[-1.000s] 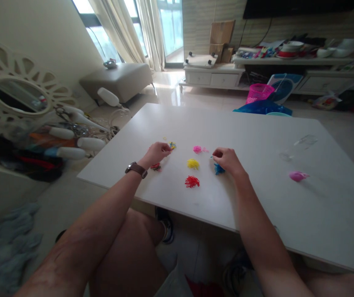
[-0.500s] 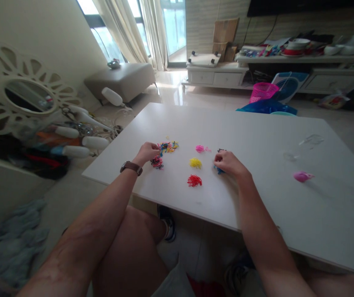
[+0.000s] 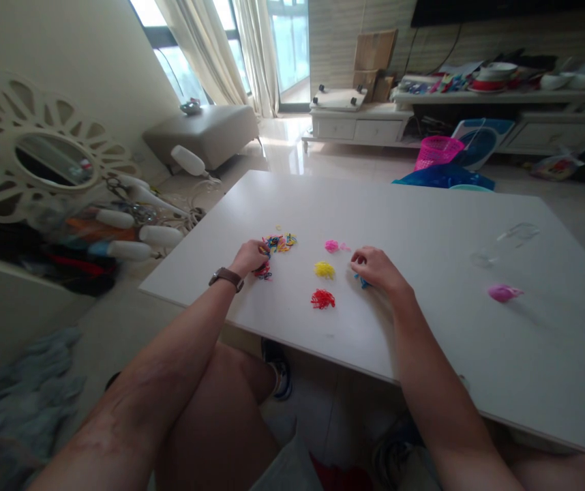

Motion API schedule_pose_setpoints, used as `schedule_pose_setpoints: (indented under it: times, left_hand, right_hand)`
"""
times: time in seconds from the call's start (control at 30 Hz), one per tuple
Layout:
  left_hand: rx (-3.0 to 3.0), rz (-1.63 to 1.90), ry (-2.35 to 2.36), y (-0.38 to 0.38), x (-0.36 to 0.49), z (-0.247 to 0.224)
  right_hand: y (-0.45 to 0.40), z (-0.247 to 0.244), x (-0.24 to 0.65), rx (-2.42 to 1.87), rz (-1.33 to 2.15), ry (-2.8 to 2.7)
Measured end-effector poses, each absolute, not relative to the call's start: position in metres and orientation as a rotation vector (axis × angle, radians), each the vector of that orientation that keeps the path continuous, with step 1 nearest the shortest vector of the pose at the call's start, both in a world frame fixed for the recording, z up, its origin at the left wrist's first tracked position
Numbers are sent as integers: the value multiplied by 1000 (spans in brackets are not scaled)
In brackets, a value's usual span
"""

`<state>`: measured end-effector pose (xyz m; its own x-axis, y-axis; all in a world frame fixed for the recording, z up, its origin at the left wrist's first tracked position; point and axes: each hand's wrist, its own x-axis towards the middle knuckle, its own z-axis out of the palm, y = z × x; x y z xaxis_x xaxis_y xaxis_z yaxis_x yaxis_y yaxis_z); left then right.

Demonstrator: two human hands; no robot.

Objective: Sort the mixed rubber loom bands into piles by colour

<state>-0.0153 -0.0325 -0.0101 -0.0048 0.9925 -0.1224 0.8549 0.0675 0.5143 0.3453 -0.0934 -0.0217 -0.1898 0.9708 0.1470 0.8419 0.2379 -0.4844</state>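
My left hand (image 3: 250, 257) reaches into a mixed pile of coloured rubber bands (image 3: 281, 242), fingers pinched together at its left edge. Just below those fingers lies a clump of red and black bands (image 3: 262, 273). My right hand (image 3: 376, 265) hovers over a small blue pile (image 3: 363, 281), its fingers curled and bunched toward the thumb. Whatever either pinch holds is too small to make out. Between the hands sit separate piles: pink bands (image 3: 331, 246), yellow bands (image 3: 324, 270) and red bands (image 3: 322, 299).
The white table (image 3: 425, 327) carries a clear glass-like object (image 3: 517, 235) and a pink item (image 3: 504, 293) on the right. Beyond its far edge stand a pink basket (image 3: 438, 151) and blue plastic (image 3: 446, 176). A lamp with white shades (image 3: 159, 236) is at the left.
My left hand has shifted slightly right and down over the mixed bands. My right hand has lifted a little, and the dark bands behind it no longer show. The view has moved slightly.
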Motion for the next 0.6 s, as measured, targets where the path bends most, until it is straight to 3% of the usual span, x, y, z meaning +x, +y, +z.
schedule_pose_setpoints:
  times: [0.6]
  left_hand:
    - [1762,512,1935,-32,-20,3]
  right_hand:
    - [-92,-27,343,-1549,341,-2066]
